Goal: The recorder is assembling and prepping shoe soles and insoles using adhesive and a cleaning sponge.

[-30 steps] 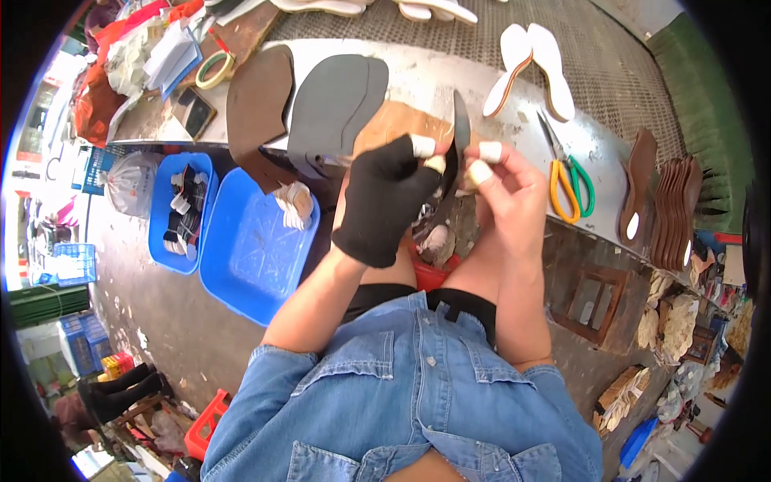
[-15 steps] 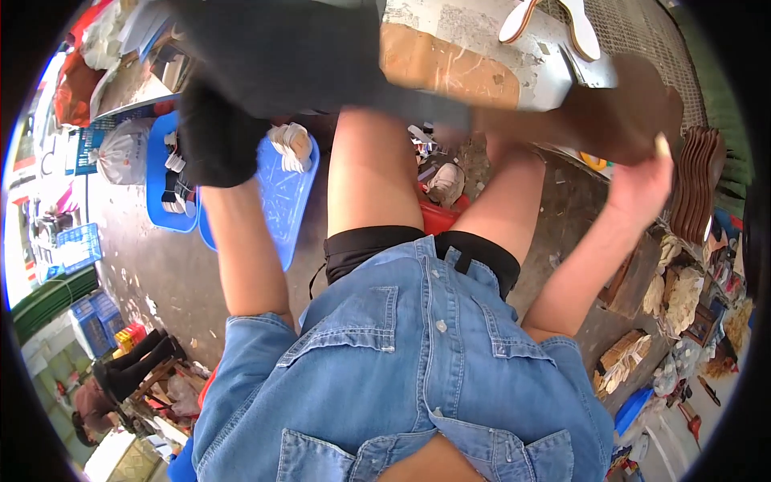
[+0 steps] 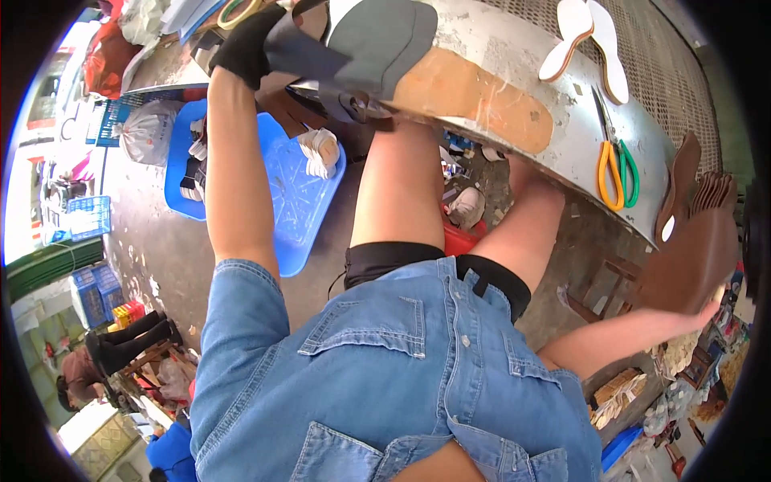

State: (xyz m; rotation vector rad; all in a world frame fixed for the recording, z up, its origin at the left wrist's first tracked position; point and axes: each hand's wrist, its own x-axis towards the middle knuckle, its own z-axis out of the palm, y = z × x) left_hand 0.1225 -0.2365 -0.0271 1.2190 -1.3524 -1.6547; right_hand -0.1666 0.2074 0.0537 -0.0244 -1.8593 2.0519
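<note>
My left hand point(image 3: 242, 48), in a black glove, is at the far left of the metal-topped bench, its fingers closed on a blurred dark grey sheet piece point(image 3: 303, 50). Beside it lie dark grey sole-shaped sheets point(image 3: 381, 36), partly over a tan sole-shaped board point(image 3: 474, 96). On the far right, my bare right hand point(image 3: 700, 315) grips a brown insole point(image 3: 692, 261) by its near end, most of its fingers hidden. That insole is held against a stack of brown insoles point(image 3: 715, 191) at the bench's right end.
Scissors with yellow and green handles point(image 3: 614, 177) rest on the bench point(image 3: 554, 181). White insoles point(image 3: 606, 48) lie farther back. Left of my legs a blue tray point(image 3: 293, 209) holds pale pieces; another blue tray point(image 3: 181, 193) stands beside it. A person point(image 3: 88, 369) bends at the lower left.
The brown insole has gone right and nearer me with my right hand, to the stack. My left hand has moved up and away. The scissors have come into full view.
</note>
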